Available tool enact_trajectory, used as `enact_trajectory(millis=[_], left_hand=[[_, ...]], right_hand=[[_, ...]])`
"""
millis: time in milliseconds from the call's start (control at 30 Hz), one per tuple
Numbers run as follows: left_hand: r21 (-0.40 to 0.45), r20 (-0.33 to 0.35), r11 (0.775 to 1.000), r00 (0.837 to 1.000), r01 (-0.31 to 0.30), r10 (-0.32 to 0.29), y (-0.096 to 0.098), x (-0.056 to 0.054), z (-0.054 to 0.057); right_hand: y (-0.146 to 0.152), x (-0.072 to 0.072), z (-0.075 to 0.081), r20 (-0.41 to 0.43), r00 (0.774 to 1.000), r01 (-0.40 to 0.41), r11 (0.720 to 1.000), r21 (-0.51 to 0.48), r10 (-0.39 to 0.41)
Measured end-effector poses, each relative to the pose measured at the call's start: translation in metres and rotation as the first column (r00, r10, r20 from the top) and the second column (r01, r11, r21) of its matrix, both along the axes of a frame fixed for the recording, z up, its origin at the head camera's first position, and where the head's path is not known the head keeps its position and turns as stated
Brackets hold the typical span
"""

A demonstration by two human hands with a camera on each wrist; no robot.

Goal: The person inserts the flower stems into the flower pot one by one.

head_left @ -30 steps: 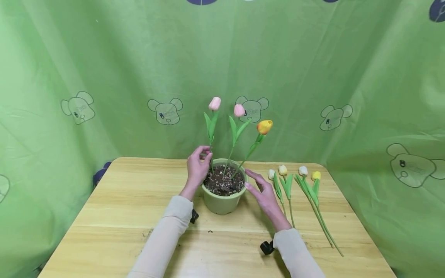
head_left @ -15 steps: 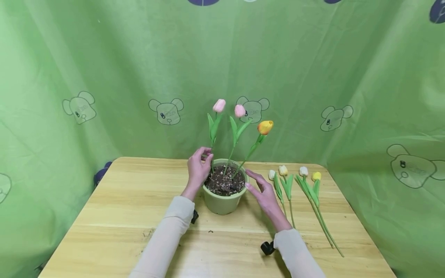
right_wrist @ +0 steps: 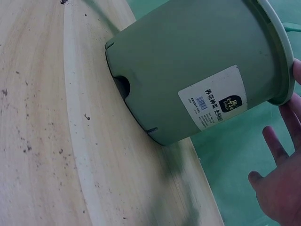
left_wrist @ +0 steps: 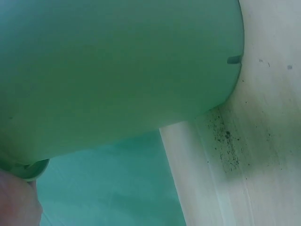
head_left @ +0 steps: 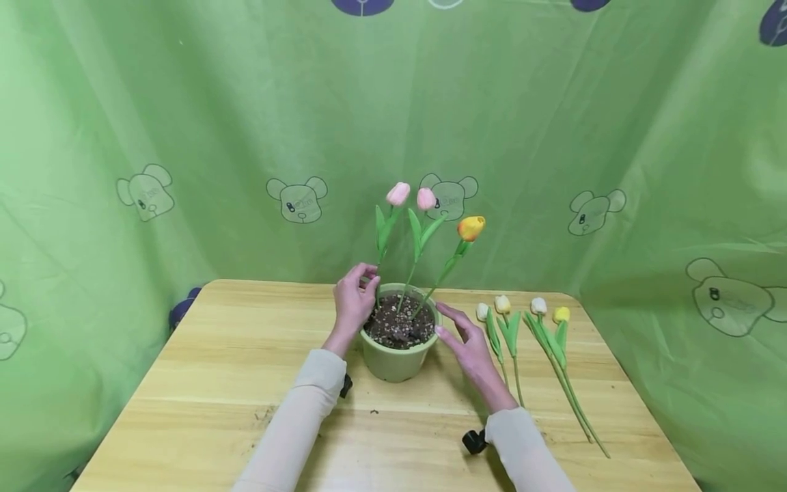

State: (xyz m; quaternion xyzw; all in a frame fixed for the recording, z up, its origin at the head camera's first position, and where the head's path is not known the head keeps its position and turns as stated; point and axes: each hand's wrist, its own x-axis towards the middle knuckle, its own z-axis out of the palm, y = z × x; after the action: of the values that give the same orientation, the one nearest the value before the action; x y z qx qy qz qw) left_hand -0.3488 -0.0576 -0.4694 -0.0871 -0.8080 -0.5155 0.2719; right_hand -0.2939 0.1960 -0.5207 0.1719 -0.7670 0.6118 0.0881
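Observation:
A green flowerpot (head_left: 395, 365) filled with dark soil (head_left: 398, 328) stands on the table. Three artificial tulips rise from it: a pink tulip (head_left: 398, 194) at left, another pink tulip (head_left: 426, 199) in the middle and an orange-yellow tulip (head_left: 471, 228) leaning right. My left hand (head_left: 354, 298) pinches the left pink tulip's stem just above the soil at the pot's left rim. My right hand (head_left: 470, 345) rests against the right rim with spread fingers. In the right wrist view its fingers (right_wrist: 275, 146) extend beside the rim, below the pot's white label (right_wrist: 214, 98).
On the table's right lie a white tulip (head_left: 482, 312), a cream tulip (head_left: 503, 305), another white tulip (head_left: 538, 306) and a yellow tulip (head_left: 561, 315). Soil crumbs (left_wrist: 228, 136) are scattered on the wooden table (head_left: 203, 383). A green curtain (head_left: 369, 102) hangs behind.
The left pink tulip's head has swung to the right, closer to the middle one, as my left hand tilts its stem. My right hand stays at the rim.

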Motion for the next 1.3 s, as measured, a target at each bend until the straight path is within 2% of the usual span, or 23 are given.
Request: enact_trajectory(millis=[300,533,767,1300], left_hand=[[-0.015,0.027,1.0,1.0,0.012,-0.011,-0.0008,0.0,0.0001],[-0.022,0.009,1.0,1.0,0.007,-0.007,-0.0005,0.0009,0.0004],[0.005,0.021,1.0,1.0,0.014,-0.014,0.0004,0.0001,-0.0006],[0.077,0.071,0.997,0.997,0.011,-0.017,-0.0034,0.0073,-0.0033]], right_hand=[[0.0008,-0.0011,-0.0001,0.002,1.0,0.001,1.0,0.003,-0.001],[0.0003,0.0002,0.0018,0.017,1.0,0.002,1.0,0.009,-0.002],[0.0007,0.0007,0.0033,0.015,1.0,-0.004,1.0,0.018,0.004],[0.0036,0.0018,0.0015,0.0,1.0,-0.006,1.0,0.02,0.006]])
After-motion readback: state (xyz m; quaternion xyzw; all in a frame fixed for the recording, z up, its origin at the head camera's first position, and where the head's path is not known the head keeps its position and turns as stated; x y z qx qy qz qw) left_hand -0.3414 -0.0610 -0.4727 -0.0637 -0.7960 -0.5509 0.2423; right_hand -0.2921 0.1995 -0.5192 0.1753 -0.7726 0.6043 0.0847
